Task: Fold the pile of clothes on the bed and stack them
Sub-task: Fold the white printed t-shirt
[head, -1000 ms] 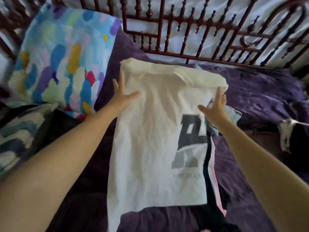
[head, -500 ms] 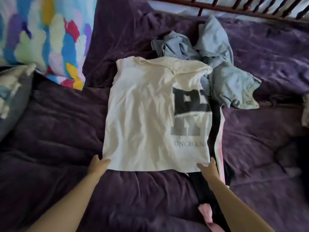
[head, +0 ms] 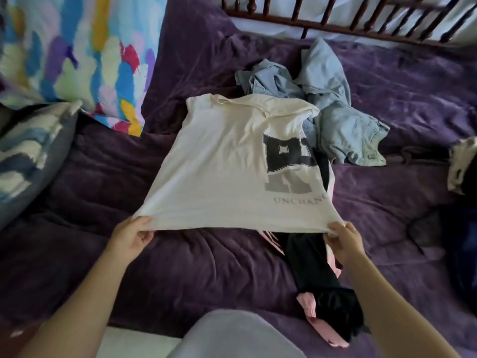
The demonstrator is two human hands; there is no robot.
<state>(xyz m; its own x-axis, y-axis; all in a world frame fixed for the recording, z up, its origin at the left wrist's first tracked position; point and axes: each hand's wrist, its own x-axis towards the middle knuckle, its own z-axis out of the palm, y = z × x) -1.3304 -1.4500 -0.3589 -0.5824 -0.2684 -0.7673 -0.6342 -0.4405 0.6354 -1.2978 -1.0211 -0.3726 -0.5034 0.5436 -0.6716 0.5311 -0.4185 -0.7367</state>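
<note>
You are pinching the near hem of the cream T-shirt (head: 227,161), your left hand (head: 130,235) clamped on its 7 o'clock corner and your right hand (head: 342,239) clamped on its 5 o'clock corner. The shirt is lying across the middle of the purple bed (head: 103,177), its hem lifting slightly and its right edge overlapping the black and pink garment (head: 317,280). It is looking light, thin and limp, so it is likely sagging wherever unsupported; these 2 corners seem the sound hold for folding it toward the collar. At 1 o'clock, touching the shirt, the denim garment (head: 333,109) is waiting crumpled.
</note>
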